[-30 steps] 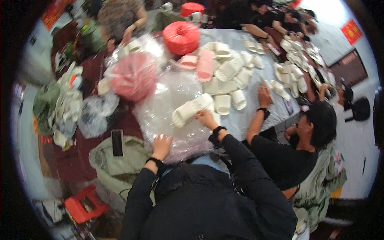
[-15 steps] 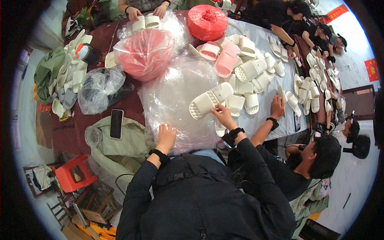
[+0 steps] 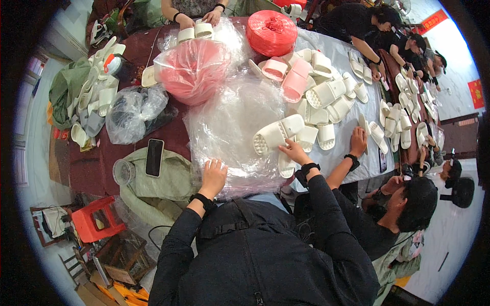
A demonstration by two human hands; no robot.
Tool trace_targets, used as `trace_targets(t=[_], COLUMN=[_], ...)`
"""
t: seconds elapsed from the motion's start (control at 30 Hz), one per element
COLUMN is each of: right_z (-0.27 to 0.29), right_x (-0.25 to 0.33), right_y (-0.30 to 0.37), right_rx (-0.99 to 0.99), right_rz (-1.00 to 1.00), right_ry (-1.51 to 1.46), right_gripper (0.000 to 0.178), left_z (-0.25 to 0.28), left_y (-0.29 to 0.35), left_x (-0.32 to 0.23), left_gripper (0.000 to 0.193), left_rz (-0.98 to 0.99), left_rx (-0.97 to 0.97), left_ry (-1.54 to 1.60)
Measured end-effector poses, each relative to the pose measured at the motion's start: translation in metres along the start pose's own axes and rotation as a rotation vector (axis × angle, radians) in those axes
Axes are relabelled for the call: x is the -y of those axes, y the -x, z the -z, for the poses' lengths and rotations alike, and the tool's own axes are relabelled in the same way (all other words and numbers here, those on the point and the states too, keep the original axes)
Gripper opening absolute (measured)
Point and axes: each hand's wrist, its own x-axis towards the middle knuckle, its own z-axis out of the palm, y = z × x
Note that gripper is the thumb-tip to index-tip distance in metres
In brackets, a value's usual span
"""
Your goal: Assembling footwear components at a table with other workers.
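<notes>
L hand flat on plastic bags; R hand grips white slippers (table-edge side).

far slippers too small to tell, person opposite cut off

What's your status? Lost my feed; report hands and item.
Left hand flat on clear plastic bag stack. Right hand gripping paired white foam slippers over it. Co-worker's hand close alongside on right.
</notes>
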Motion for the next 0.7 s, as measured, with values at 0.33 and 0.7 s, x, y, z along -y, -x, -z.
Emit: trace_targets(t=[0.33, 0.7], right_z=[0.000, 0.022], right_x=[0.003, 0.103], right_y=[0.019, 0.068], right_rx=[-0.159, -0.737], right_rz=[-0.007, -0.044], right_ry=[-0.249, -0.813], right_gripper=[0.046, 0.023], left_z=[-0.018, -0.004], left_y=[-0.002, -0.010], left_x=[0.004, -0.006], left_gripper=[0.028, 0.041], left_rz=[-0.056, -0.124], left_rx=[0.017, 0.262], left_ry=[-0.131, -0.001])
